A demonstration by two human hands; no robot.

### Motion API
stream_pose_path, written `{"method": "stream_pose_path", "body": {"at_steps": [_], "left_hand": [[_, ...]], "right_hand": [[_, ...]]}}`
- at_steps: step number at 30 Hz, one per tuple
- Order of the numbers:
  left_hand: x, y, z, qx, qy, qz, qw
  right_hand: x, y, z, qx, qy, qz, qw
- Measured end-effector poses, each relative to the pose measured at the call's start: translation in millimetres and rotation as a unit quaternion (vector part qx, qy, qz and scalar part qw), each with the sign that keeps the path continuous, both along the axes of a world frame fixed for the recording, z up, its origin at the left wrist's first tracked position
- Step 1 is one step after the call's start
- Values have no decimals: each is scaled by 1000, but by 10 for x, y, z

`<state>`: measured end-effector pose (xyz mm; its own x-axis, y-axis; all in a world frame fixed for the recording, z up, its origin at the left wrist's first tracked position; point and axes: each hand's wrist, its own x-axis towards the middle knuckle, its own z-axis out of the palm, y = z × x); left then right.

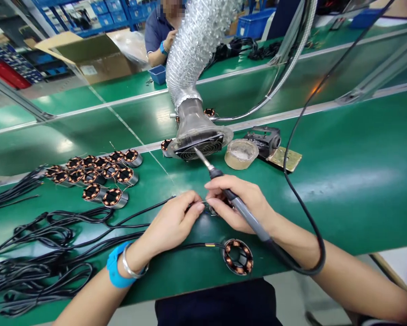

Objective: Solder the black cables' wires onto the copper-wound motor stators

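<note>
Nearest the green table's [360,181] front edge lies a copper-wound ring stator [238,256]; just behind it, left hand [171,224] fingers pinch thin wire ends, right hand [240,203] grips a grey-handled soldering iron [237,206].

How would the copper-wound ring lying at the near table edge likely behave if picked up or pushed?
The ring looks like metal packed with copper coils, so it is probably stiff and heavy for its size. Lying flat, it would likely slide rather than roll. A black cable runs from it, so that would probably drag along floppily and tug on the ring.
</note>
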<state>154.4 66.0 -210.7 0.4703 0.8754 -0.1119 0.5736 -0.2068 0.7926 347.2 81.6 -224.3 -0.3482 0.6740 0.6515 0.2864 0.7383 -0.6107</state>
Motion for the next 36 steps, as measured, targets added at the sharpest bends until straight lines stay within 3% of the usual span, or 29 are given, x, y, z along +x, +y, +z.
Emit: {"method": "stream_pose_path", "body": {"at_steps": [3,11,16,20,26,30,36], "left_hand": [[-23,44,-21,-61,-59,-10,996],[-7,74,-90,-214,-190,25,958],[40,68,-140,-275,-251,60,926],[50,101,-233,-210,-228,113,944],[48,224,-298,-162,-183,142,959],[56,278,-285,-150,-168,126,966],[57,289,-241,-122,-143,109,976]], "right_hand": [[54,21,-24,-30,1,33,999],[87,7,-95,-55,45,34,997],[56,30,-147,-1,37,21,999],[82,-13,-108,29,9,-28,999],[238,-269,30,-15,65,-79,995],[272,-370,-32,-8,93,-121,988],[279,-372,-186,-61,139,-183,971]]}}
